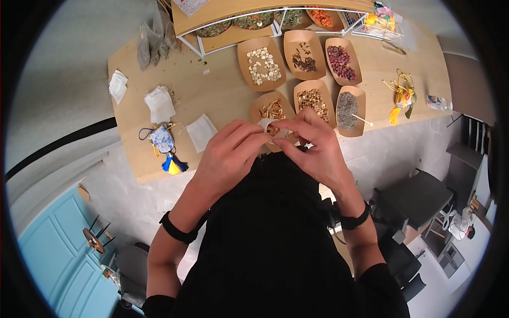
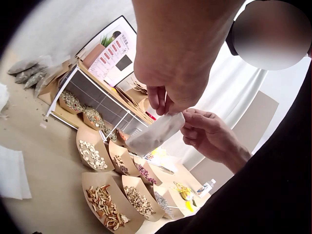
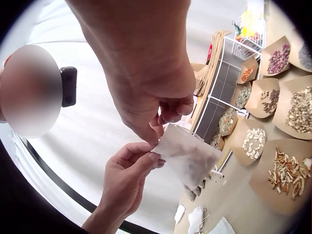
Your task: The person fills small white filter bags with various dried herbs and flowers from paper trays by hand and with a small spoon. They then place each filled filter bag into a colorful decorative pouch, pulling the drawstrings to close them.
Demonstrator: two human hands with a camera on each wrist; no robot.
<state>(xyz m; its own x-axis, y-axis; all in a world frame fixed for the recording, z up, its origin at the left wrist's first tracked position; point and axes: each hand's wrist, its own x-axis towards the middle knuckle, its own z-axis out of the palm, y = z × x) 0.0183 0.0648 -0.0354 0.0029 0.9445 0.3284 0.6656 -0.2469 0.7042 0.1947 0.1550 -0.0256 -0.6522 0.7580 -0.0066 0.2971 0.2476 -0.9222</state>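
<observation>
Between both hands is a small white see-through pouch (image 3: 187, 156), held up over the near edge of the table (image 1: 183, 87). Dark contents show through its cloth in the right wrist view. My left hand (image 1: 228, 153) pinches one side of the pouch's rim. On the other side, my right hand (image 1: 318, 151) pinches the rim between thumb and finger. From above, the mouth appears parted, with reddish-brown bits inside. Just beyond the hands lies a paper tray of dried peel strips (image 2: 105, 207), partly covered by them in the head view.
Other paper trays hold white slices (image 1: 263, 66), dark pieces (image 1: 304, 63), rosebuds (image 1: 341, 62), chopped roots (image 1: 313, 100) and grey-purple buds (image 1: 348, 110). White pouches (image 1: 159, 103) and a blue-patterned tasselled sachet (image 1: 161, 139) lie left. A yellow tasselled sachet (image 1: 405, 95) lies right. Behind stands a wire-framed shelf (image 1: 228, 45).
</observation>
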